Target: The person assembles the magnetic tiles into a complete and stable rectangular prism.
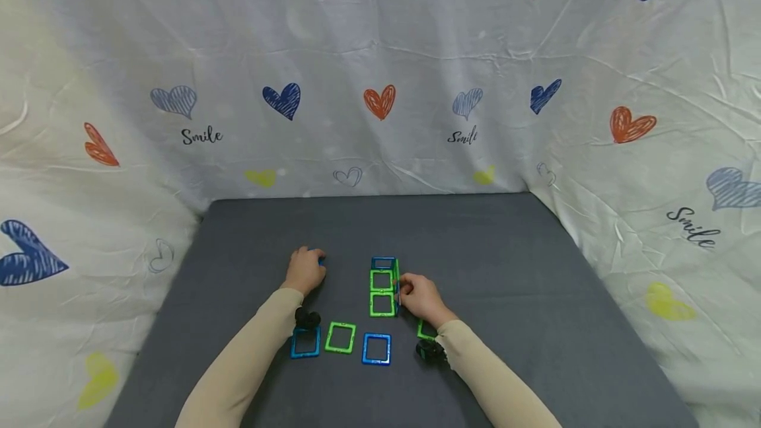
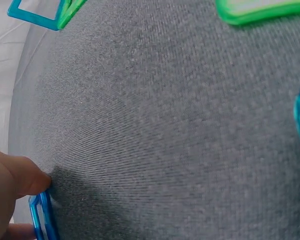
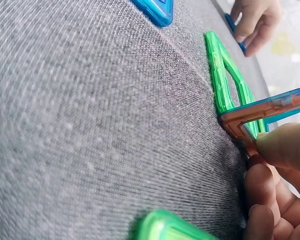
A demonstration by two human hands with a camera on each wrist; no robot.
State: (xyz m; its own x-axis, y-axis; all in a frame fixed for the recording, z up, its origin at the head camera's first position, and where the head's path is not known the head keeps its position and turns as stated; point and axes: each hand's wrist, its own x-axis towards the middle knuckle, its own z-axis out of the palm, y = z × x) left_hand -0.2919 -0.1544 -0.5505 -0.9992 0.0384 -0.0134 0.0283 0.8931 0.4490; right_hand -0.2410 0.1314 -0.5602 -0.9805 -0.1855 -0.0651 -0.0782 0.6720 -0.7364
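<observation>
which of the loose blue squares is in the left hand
The blue square pinched by the left hand, farther out on the table; two other blue squares lie flat in the near row, unheld.

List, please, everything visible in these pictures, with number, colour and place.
table: 1, dark grey, centre
backdrop: 1, white with coloured hearts, behind table
loose frames: 4, two blue, two green, near side
joined frames: at least 3, green and blue, mid-table; exact count unclear
left-held frame: 1, blue, left hand
right-held frame: 1, orange-looking, blue-edged, right hand
wrist devices: 2, black, beside sleeves
sleeves: 2, beige, forearms
hands: 2, bare, over table
</observation>
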